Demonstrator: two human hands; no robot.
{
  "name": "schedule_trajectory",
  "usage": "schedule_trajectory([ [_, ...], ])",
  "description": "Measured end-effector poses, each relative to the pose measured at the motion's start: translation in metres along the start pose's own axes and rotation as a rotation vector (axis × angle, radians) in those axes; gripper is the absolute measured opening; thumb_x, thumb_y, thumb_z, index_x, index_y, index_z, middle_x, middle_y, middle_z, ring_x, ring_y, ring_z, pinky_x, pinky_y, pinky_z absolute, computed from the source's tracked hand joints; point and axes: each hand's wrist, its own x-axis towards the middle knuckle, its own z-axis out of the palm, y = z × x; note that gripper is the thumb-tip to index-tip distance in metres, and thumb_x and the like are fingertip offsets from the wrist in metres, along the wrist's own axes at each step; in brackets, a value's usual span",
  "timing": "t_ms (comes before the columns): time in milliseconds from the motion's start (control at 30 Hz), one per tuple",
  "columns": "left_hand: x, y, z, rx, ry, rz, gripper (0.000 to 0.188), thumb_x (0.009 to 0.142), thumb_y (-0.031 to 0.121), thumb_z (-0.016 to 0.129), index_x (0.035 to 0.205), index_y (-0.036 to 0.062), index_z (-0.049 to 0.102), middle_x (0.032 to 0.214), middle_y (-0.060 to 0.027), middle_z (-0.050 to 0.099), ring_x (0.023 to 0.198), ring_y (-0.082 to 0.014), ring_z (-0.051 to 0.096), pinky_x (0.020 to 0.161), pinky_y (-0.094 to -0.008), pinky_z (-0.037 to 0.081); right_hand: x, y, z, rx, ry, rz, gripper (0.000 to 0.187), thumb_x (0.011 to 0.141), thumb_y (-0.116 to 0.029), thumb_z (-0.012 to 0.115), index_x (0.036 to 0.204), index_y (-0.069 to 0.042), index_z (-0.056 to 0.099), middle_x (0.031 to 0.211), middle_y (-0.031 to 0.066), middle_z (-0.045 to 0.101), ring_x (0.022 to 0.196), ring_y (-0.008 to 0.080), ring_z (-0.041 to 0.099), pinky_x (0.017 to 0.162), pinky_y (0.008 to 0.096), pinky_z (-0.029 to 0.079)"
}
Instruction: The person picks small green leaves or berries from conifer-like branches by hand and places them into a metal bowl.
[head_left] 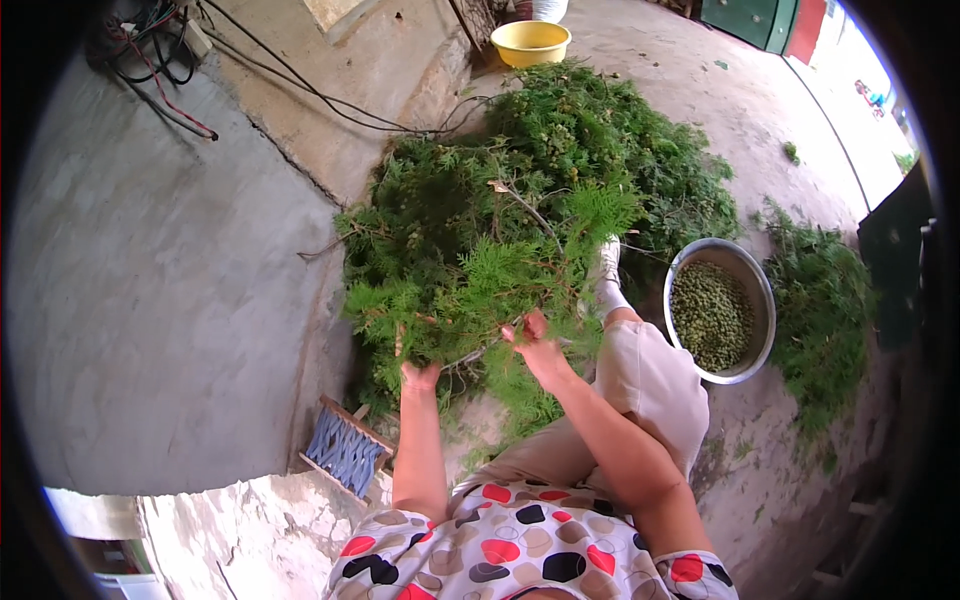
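In front of my body I hold a leafy evergreen branch (520,285) with feathery green sprays. My left hand (418,374) is closed around its lower left part, with the fingers partly hidden by foliage. To the right, my right hand (535,335) has its fingers curled in on the same branch, close to a pale bare stem (470,357). Beyond both hands lies a big heap of cut evergreen branches (600,130), dotted with small green cones. A metal basin (768,310) to my right holds many small green cones (711,315).
A yellow plastic basin (530,42) stands past the heap. More cut greenery (820,310) lies right of the metal basin. At lower left is a low stool with blue webbing (343,447), beside a grey concrete slab (180,290). Black cables (290,85) run along the wall.
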Motion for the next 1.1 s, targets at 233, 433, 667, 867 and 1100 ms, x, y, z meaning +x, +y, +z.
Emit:
schedule_trajectory([
  [233, -0.007, -0.017, 0.014, -0.04, -0.017, -0.076, 0.021, 0.085, 0.029, 0.055, 0.097, 0.0115, 0.058, 0.092, 0.0007, 0.058, 0.091, -0.0177, 0.053, 0.09, -0.0389, 0.04, 0.006, -0.001, -0.014, -0.418, -0.046, -0.244, 0.015, 0.085, -0.01, 0.054, 0.09, -0.001, 0.042, 0.072, 0.0069, 0.052, 0.064, 0.012, 0.046, 0.057, 0.0271, 0.039],
  [433, 0.001, -0.033, 0.008, 0.165, -0.033, -0.085, 0.034, 0.086, 0.032, 0.051, 0.114, 0.0131, 0.052, 0.117, -0.0048, 0.053, 0.104, -0.021, 0.05, 0.092, -0.0389, 0.038, 0.005, -0.039, -0.031, -0.543, 0.017, -0.176, 0.046, 0.083, -0.033, 0.058, 0.113, -0.002, 0.043, 0.081, 0.0149, 0.06, 0.069, 0.022, 0.058, 0.063, 0.033, 0.047],
  [667, -0.002, -0.032, -0.018, 0.108, -0.314, -0.26, 0.04, 0.092, 0.032, 0.036, 0.127, 0.0133, 0.041, 0.132, -0.0058, 0.04, 0.121, -0.0235, 0.037, 0.102, -0.0469, 0.024, -0.006, -0.14, -0.063, -0.153, 0.082, -0.306, 0.024, 0.079, -0.01, 0.061, 0.086, -0.001, 0.041, 0.072, 0.0073, 0.048, 0.058, 0.0134, 0.051, 0.045, 0.0288, 0.044],
  [867, -0.009, -0.004, -0.024, 0.195, -0.146, -0.13, 0.045, 0.092, 0.034, 0.038, 0.132, 0.0154, 0.032, 0.132, -0.0008, 0.04, 0.12, -0.0197, 0.039, 0.099, -0.0417, 0.031, -0.061, -0.258, -0.214, 0.021, 0.619, -0.229, 0.057, 0.077, -0.021, 0.064, 0.122, 0.004, 0.038, 0.105, 0.0181, 0.055, 0.091, 0.0238, 0.057, 0.075, 0.0318, 0.049],
  [1100, -0.009, -0.013, -0.038, 0.23, -0.089, -0.159, 0.045, 0.092, 0.032, 0.037, 0.133, 0.0159, 0.03, 0.13, 0.0012, 0.041, 0.117, -0.0164, 0.042, 0.097, -0.0387, 0.034, -0.186, -0.245, -0.519, 0.416, 1.134, -0.771, 0.051, 0.085, -0.014, 0.054, 0.127, 0.005, 0.03, 0.127, 0.0149, 0.038, 0.113, 0.026, 0.043, 0.094, 0.038, 0.041],
])
